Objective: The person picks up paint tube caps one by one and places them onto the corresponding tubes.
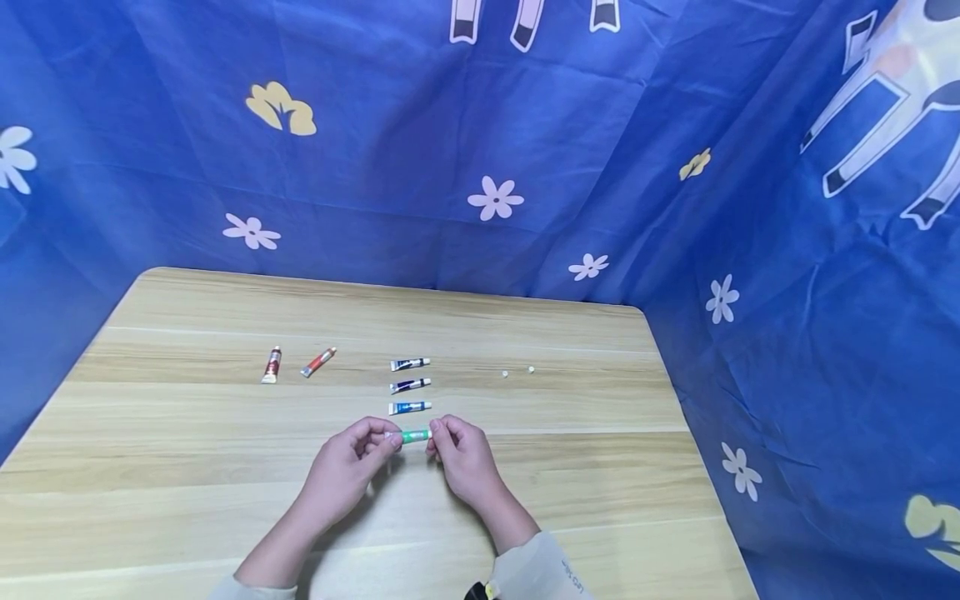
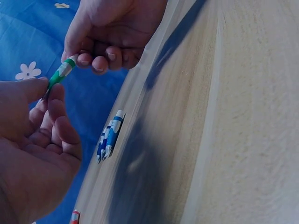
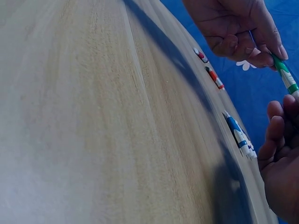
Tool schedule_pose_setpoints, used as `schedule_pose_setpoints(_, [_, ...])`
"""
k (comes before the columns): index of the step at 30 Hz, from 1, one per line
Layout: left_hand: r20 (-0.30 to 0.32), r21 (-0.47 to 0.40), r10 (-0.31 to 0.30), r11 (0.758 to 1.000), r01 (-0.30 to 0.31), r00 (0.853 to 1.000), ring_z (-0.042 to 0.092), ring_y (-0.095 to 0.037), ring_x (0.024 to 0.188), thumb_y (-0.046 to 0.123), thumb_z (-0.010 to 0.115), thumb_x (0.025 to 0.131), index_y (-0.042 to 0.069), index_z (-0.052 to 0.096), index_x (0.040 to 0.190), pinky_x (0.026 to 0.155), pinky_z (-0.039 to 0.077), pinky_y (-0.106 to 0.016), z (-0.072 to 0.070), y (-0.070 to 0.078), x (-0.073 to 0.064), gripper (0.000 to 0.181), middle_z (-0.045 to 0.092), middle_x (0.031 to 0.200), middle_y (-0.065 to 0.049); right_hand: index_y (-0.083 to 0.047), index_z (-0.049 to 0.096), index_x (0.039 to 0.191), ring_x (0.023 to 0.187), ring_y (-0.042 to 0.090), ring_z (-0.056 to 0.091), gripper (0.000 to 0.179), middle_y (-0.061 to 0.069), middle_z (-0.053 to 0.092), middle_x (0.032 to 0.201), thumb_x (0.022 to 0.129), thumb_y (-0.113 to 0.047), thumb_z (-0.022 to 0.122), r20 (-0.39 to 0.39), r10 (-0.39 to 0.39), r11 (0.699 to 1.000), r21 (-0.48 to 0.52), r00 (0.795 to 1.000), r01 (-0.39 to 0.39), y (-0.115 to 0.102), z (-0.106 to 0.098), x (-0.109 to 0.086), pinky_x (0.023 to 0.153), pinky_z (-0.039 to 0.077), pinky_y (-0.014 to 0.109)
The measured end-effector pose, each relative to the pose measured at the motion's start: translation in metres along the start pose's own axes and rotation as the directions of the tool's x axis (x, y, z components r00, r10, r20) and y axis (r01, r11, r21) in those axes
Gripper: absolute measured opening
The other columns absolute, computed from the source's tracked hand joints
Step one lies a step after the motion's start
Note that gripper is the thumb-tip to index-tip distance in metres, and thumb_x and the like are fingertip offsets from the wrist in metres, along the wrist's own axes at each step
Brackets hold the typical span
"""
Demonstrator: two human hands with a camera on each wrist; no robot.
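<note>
Above the wooden table (image 1: 600,517), just on the near side of the blue tube (image 1: 408,407), the left hand (image 1: 347,468) pinches the green tube (image 1: 415,436) by its tail and the right hand (image 1: 468,465) its white cap (image 2: 74,58), seemingly to work it, which likely calls next for a steady twist

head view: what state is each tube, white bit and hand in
left hand: pinching one end of green tube
right hand: pinching green tube's other end
green tube: held up off the table
blue tube: lying flat, untouched
middle dark tube: lying flat, untouched
far dark tube: lying flat, untouched
orange tube: lying slanted, untouched
red tube: lying flat, untouched
two white bits: loose, apart, too small to identify
</note>
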State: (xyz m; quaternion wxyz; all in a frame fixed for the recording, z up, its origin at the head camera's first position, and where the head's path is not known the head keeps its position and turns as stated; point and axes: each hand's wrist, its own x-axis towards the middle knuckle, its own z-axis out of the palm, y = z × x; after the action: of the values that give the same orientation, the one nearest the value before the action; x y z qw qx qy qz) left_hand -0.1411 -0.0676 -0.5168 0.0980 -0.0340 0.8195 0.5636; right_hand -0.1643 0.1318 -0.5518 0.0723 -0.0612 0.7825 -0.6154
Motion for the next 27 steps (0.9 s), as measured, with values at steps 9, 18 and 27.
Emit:
schedule_pose_setpoints(9, [-0.004,0.011,-0.004,1.0,0.004,1.0,0.064,-0.015,0.08,0.032,0.074,0.104,0.013,0.074,0.117,0.073,0.05,-0.023,-0.001,-0.001,0.0,0.022,0.076,0.101,-0.007,0.004,0.07,0.107,0.079,0.01,0.064,0.043,0.031,0.072,0.094,0.118,-0.029,0.044,0.097,0.01,0.998,0.064,0.995,-0.016,0.0,-0.009,0.0,0.08,0.055,0.022])
schedule_pose_setpoints(18, [-0.024,0.02,-0.023,1.0,0.024,0.999,0.066,-0.016,0.084,0.035,0.072,0.106,0.014,0.074,0.118,0.078,0.05,-0.023,-0.004,-0.002,0.0,0.025,0.077,0.103,-0.006,-0.005,0.065,0.133,0.089,0.003,0.063,0.038,0.023,0.07,0.112,0.098,-0.006,0.077,0.137,-0.068,0.991,0.126,0.988,0.05,-0.002,-0.017,-0.001,0.079,0.055,0.015])
schedule_pose_setpoints(27, [-0.019,0.001,-0.023,1.0,0.023,1.0,0.066,-0.015,0.086,0.038,0.071,0.106,0.013,0.075,0.117,0.08,0.049,-0.023,-0.005,-0.002,0.0,0.027,0.078,0.103,-0.005,-0.005,0.076,0.114,0.089,0.002,0.065,0.017,0.02,0.075,0.105,0.097,-0.004,0.077,0.071,-0.07,0.997,0.045,0.995,0.066,-0.003,-0.017,-0.001,0.083,0.058,0.018])
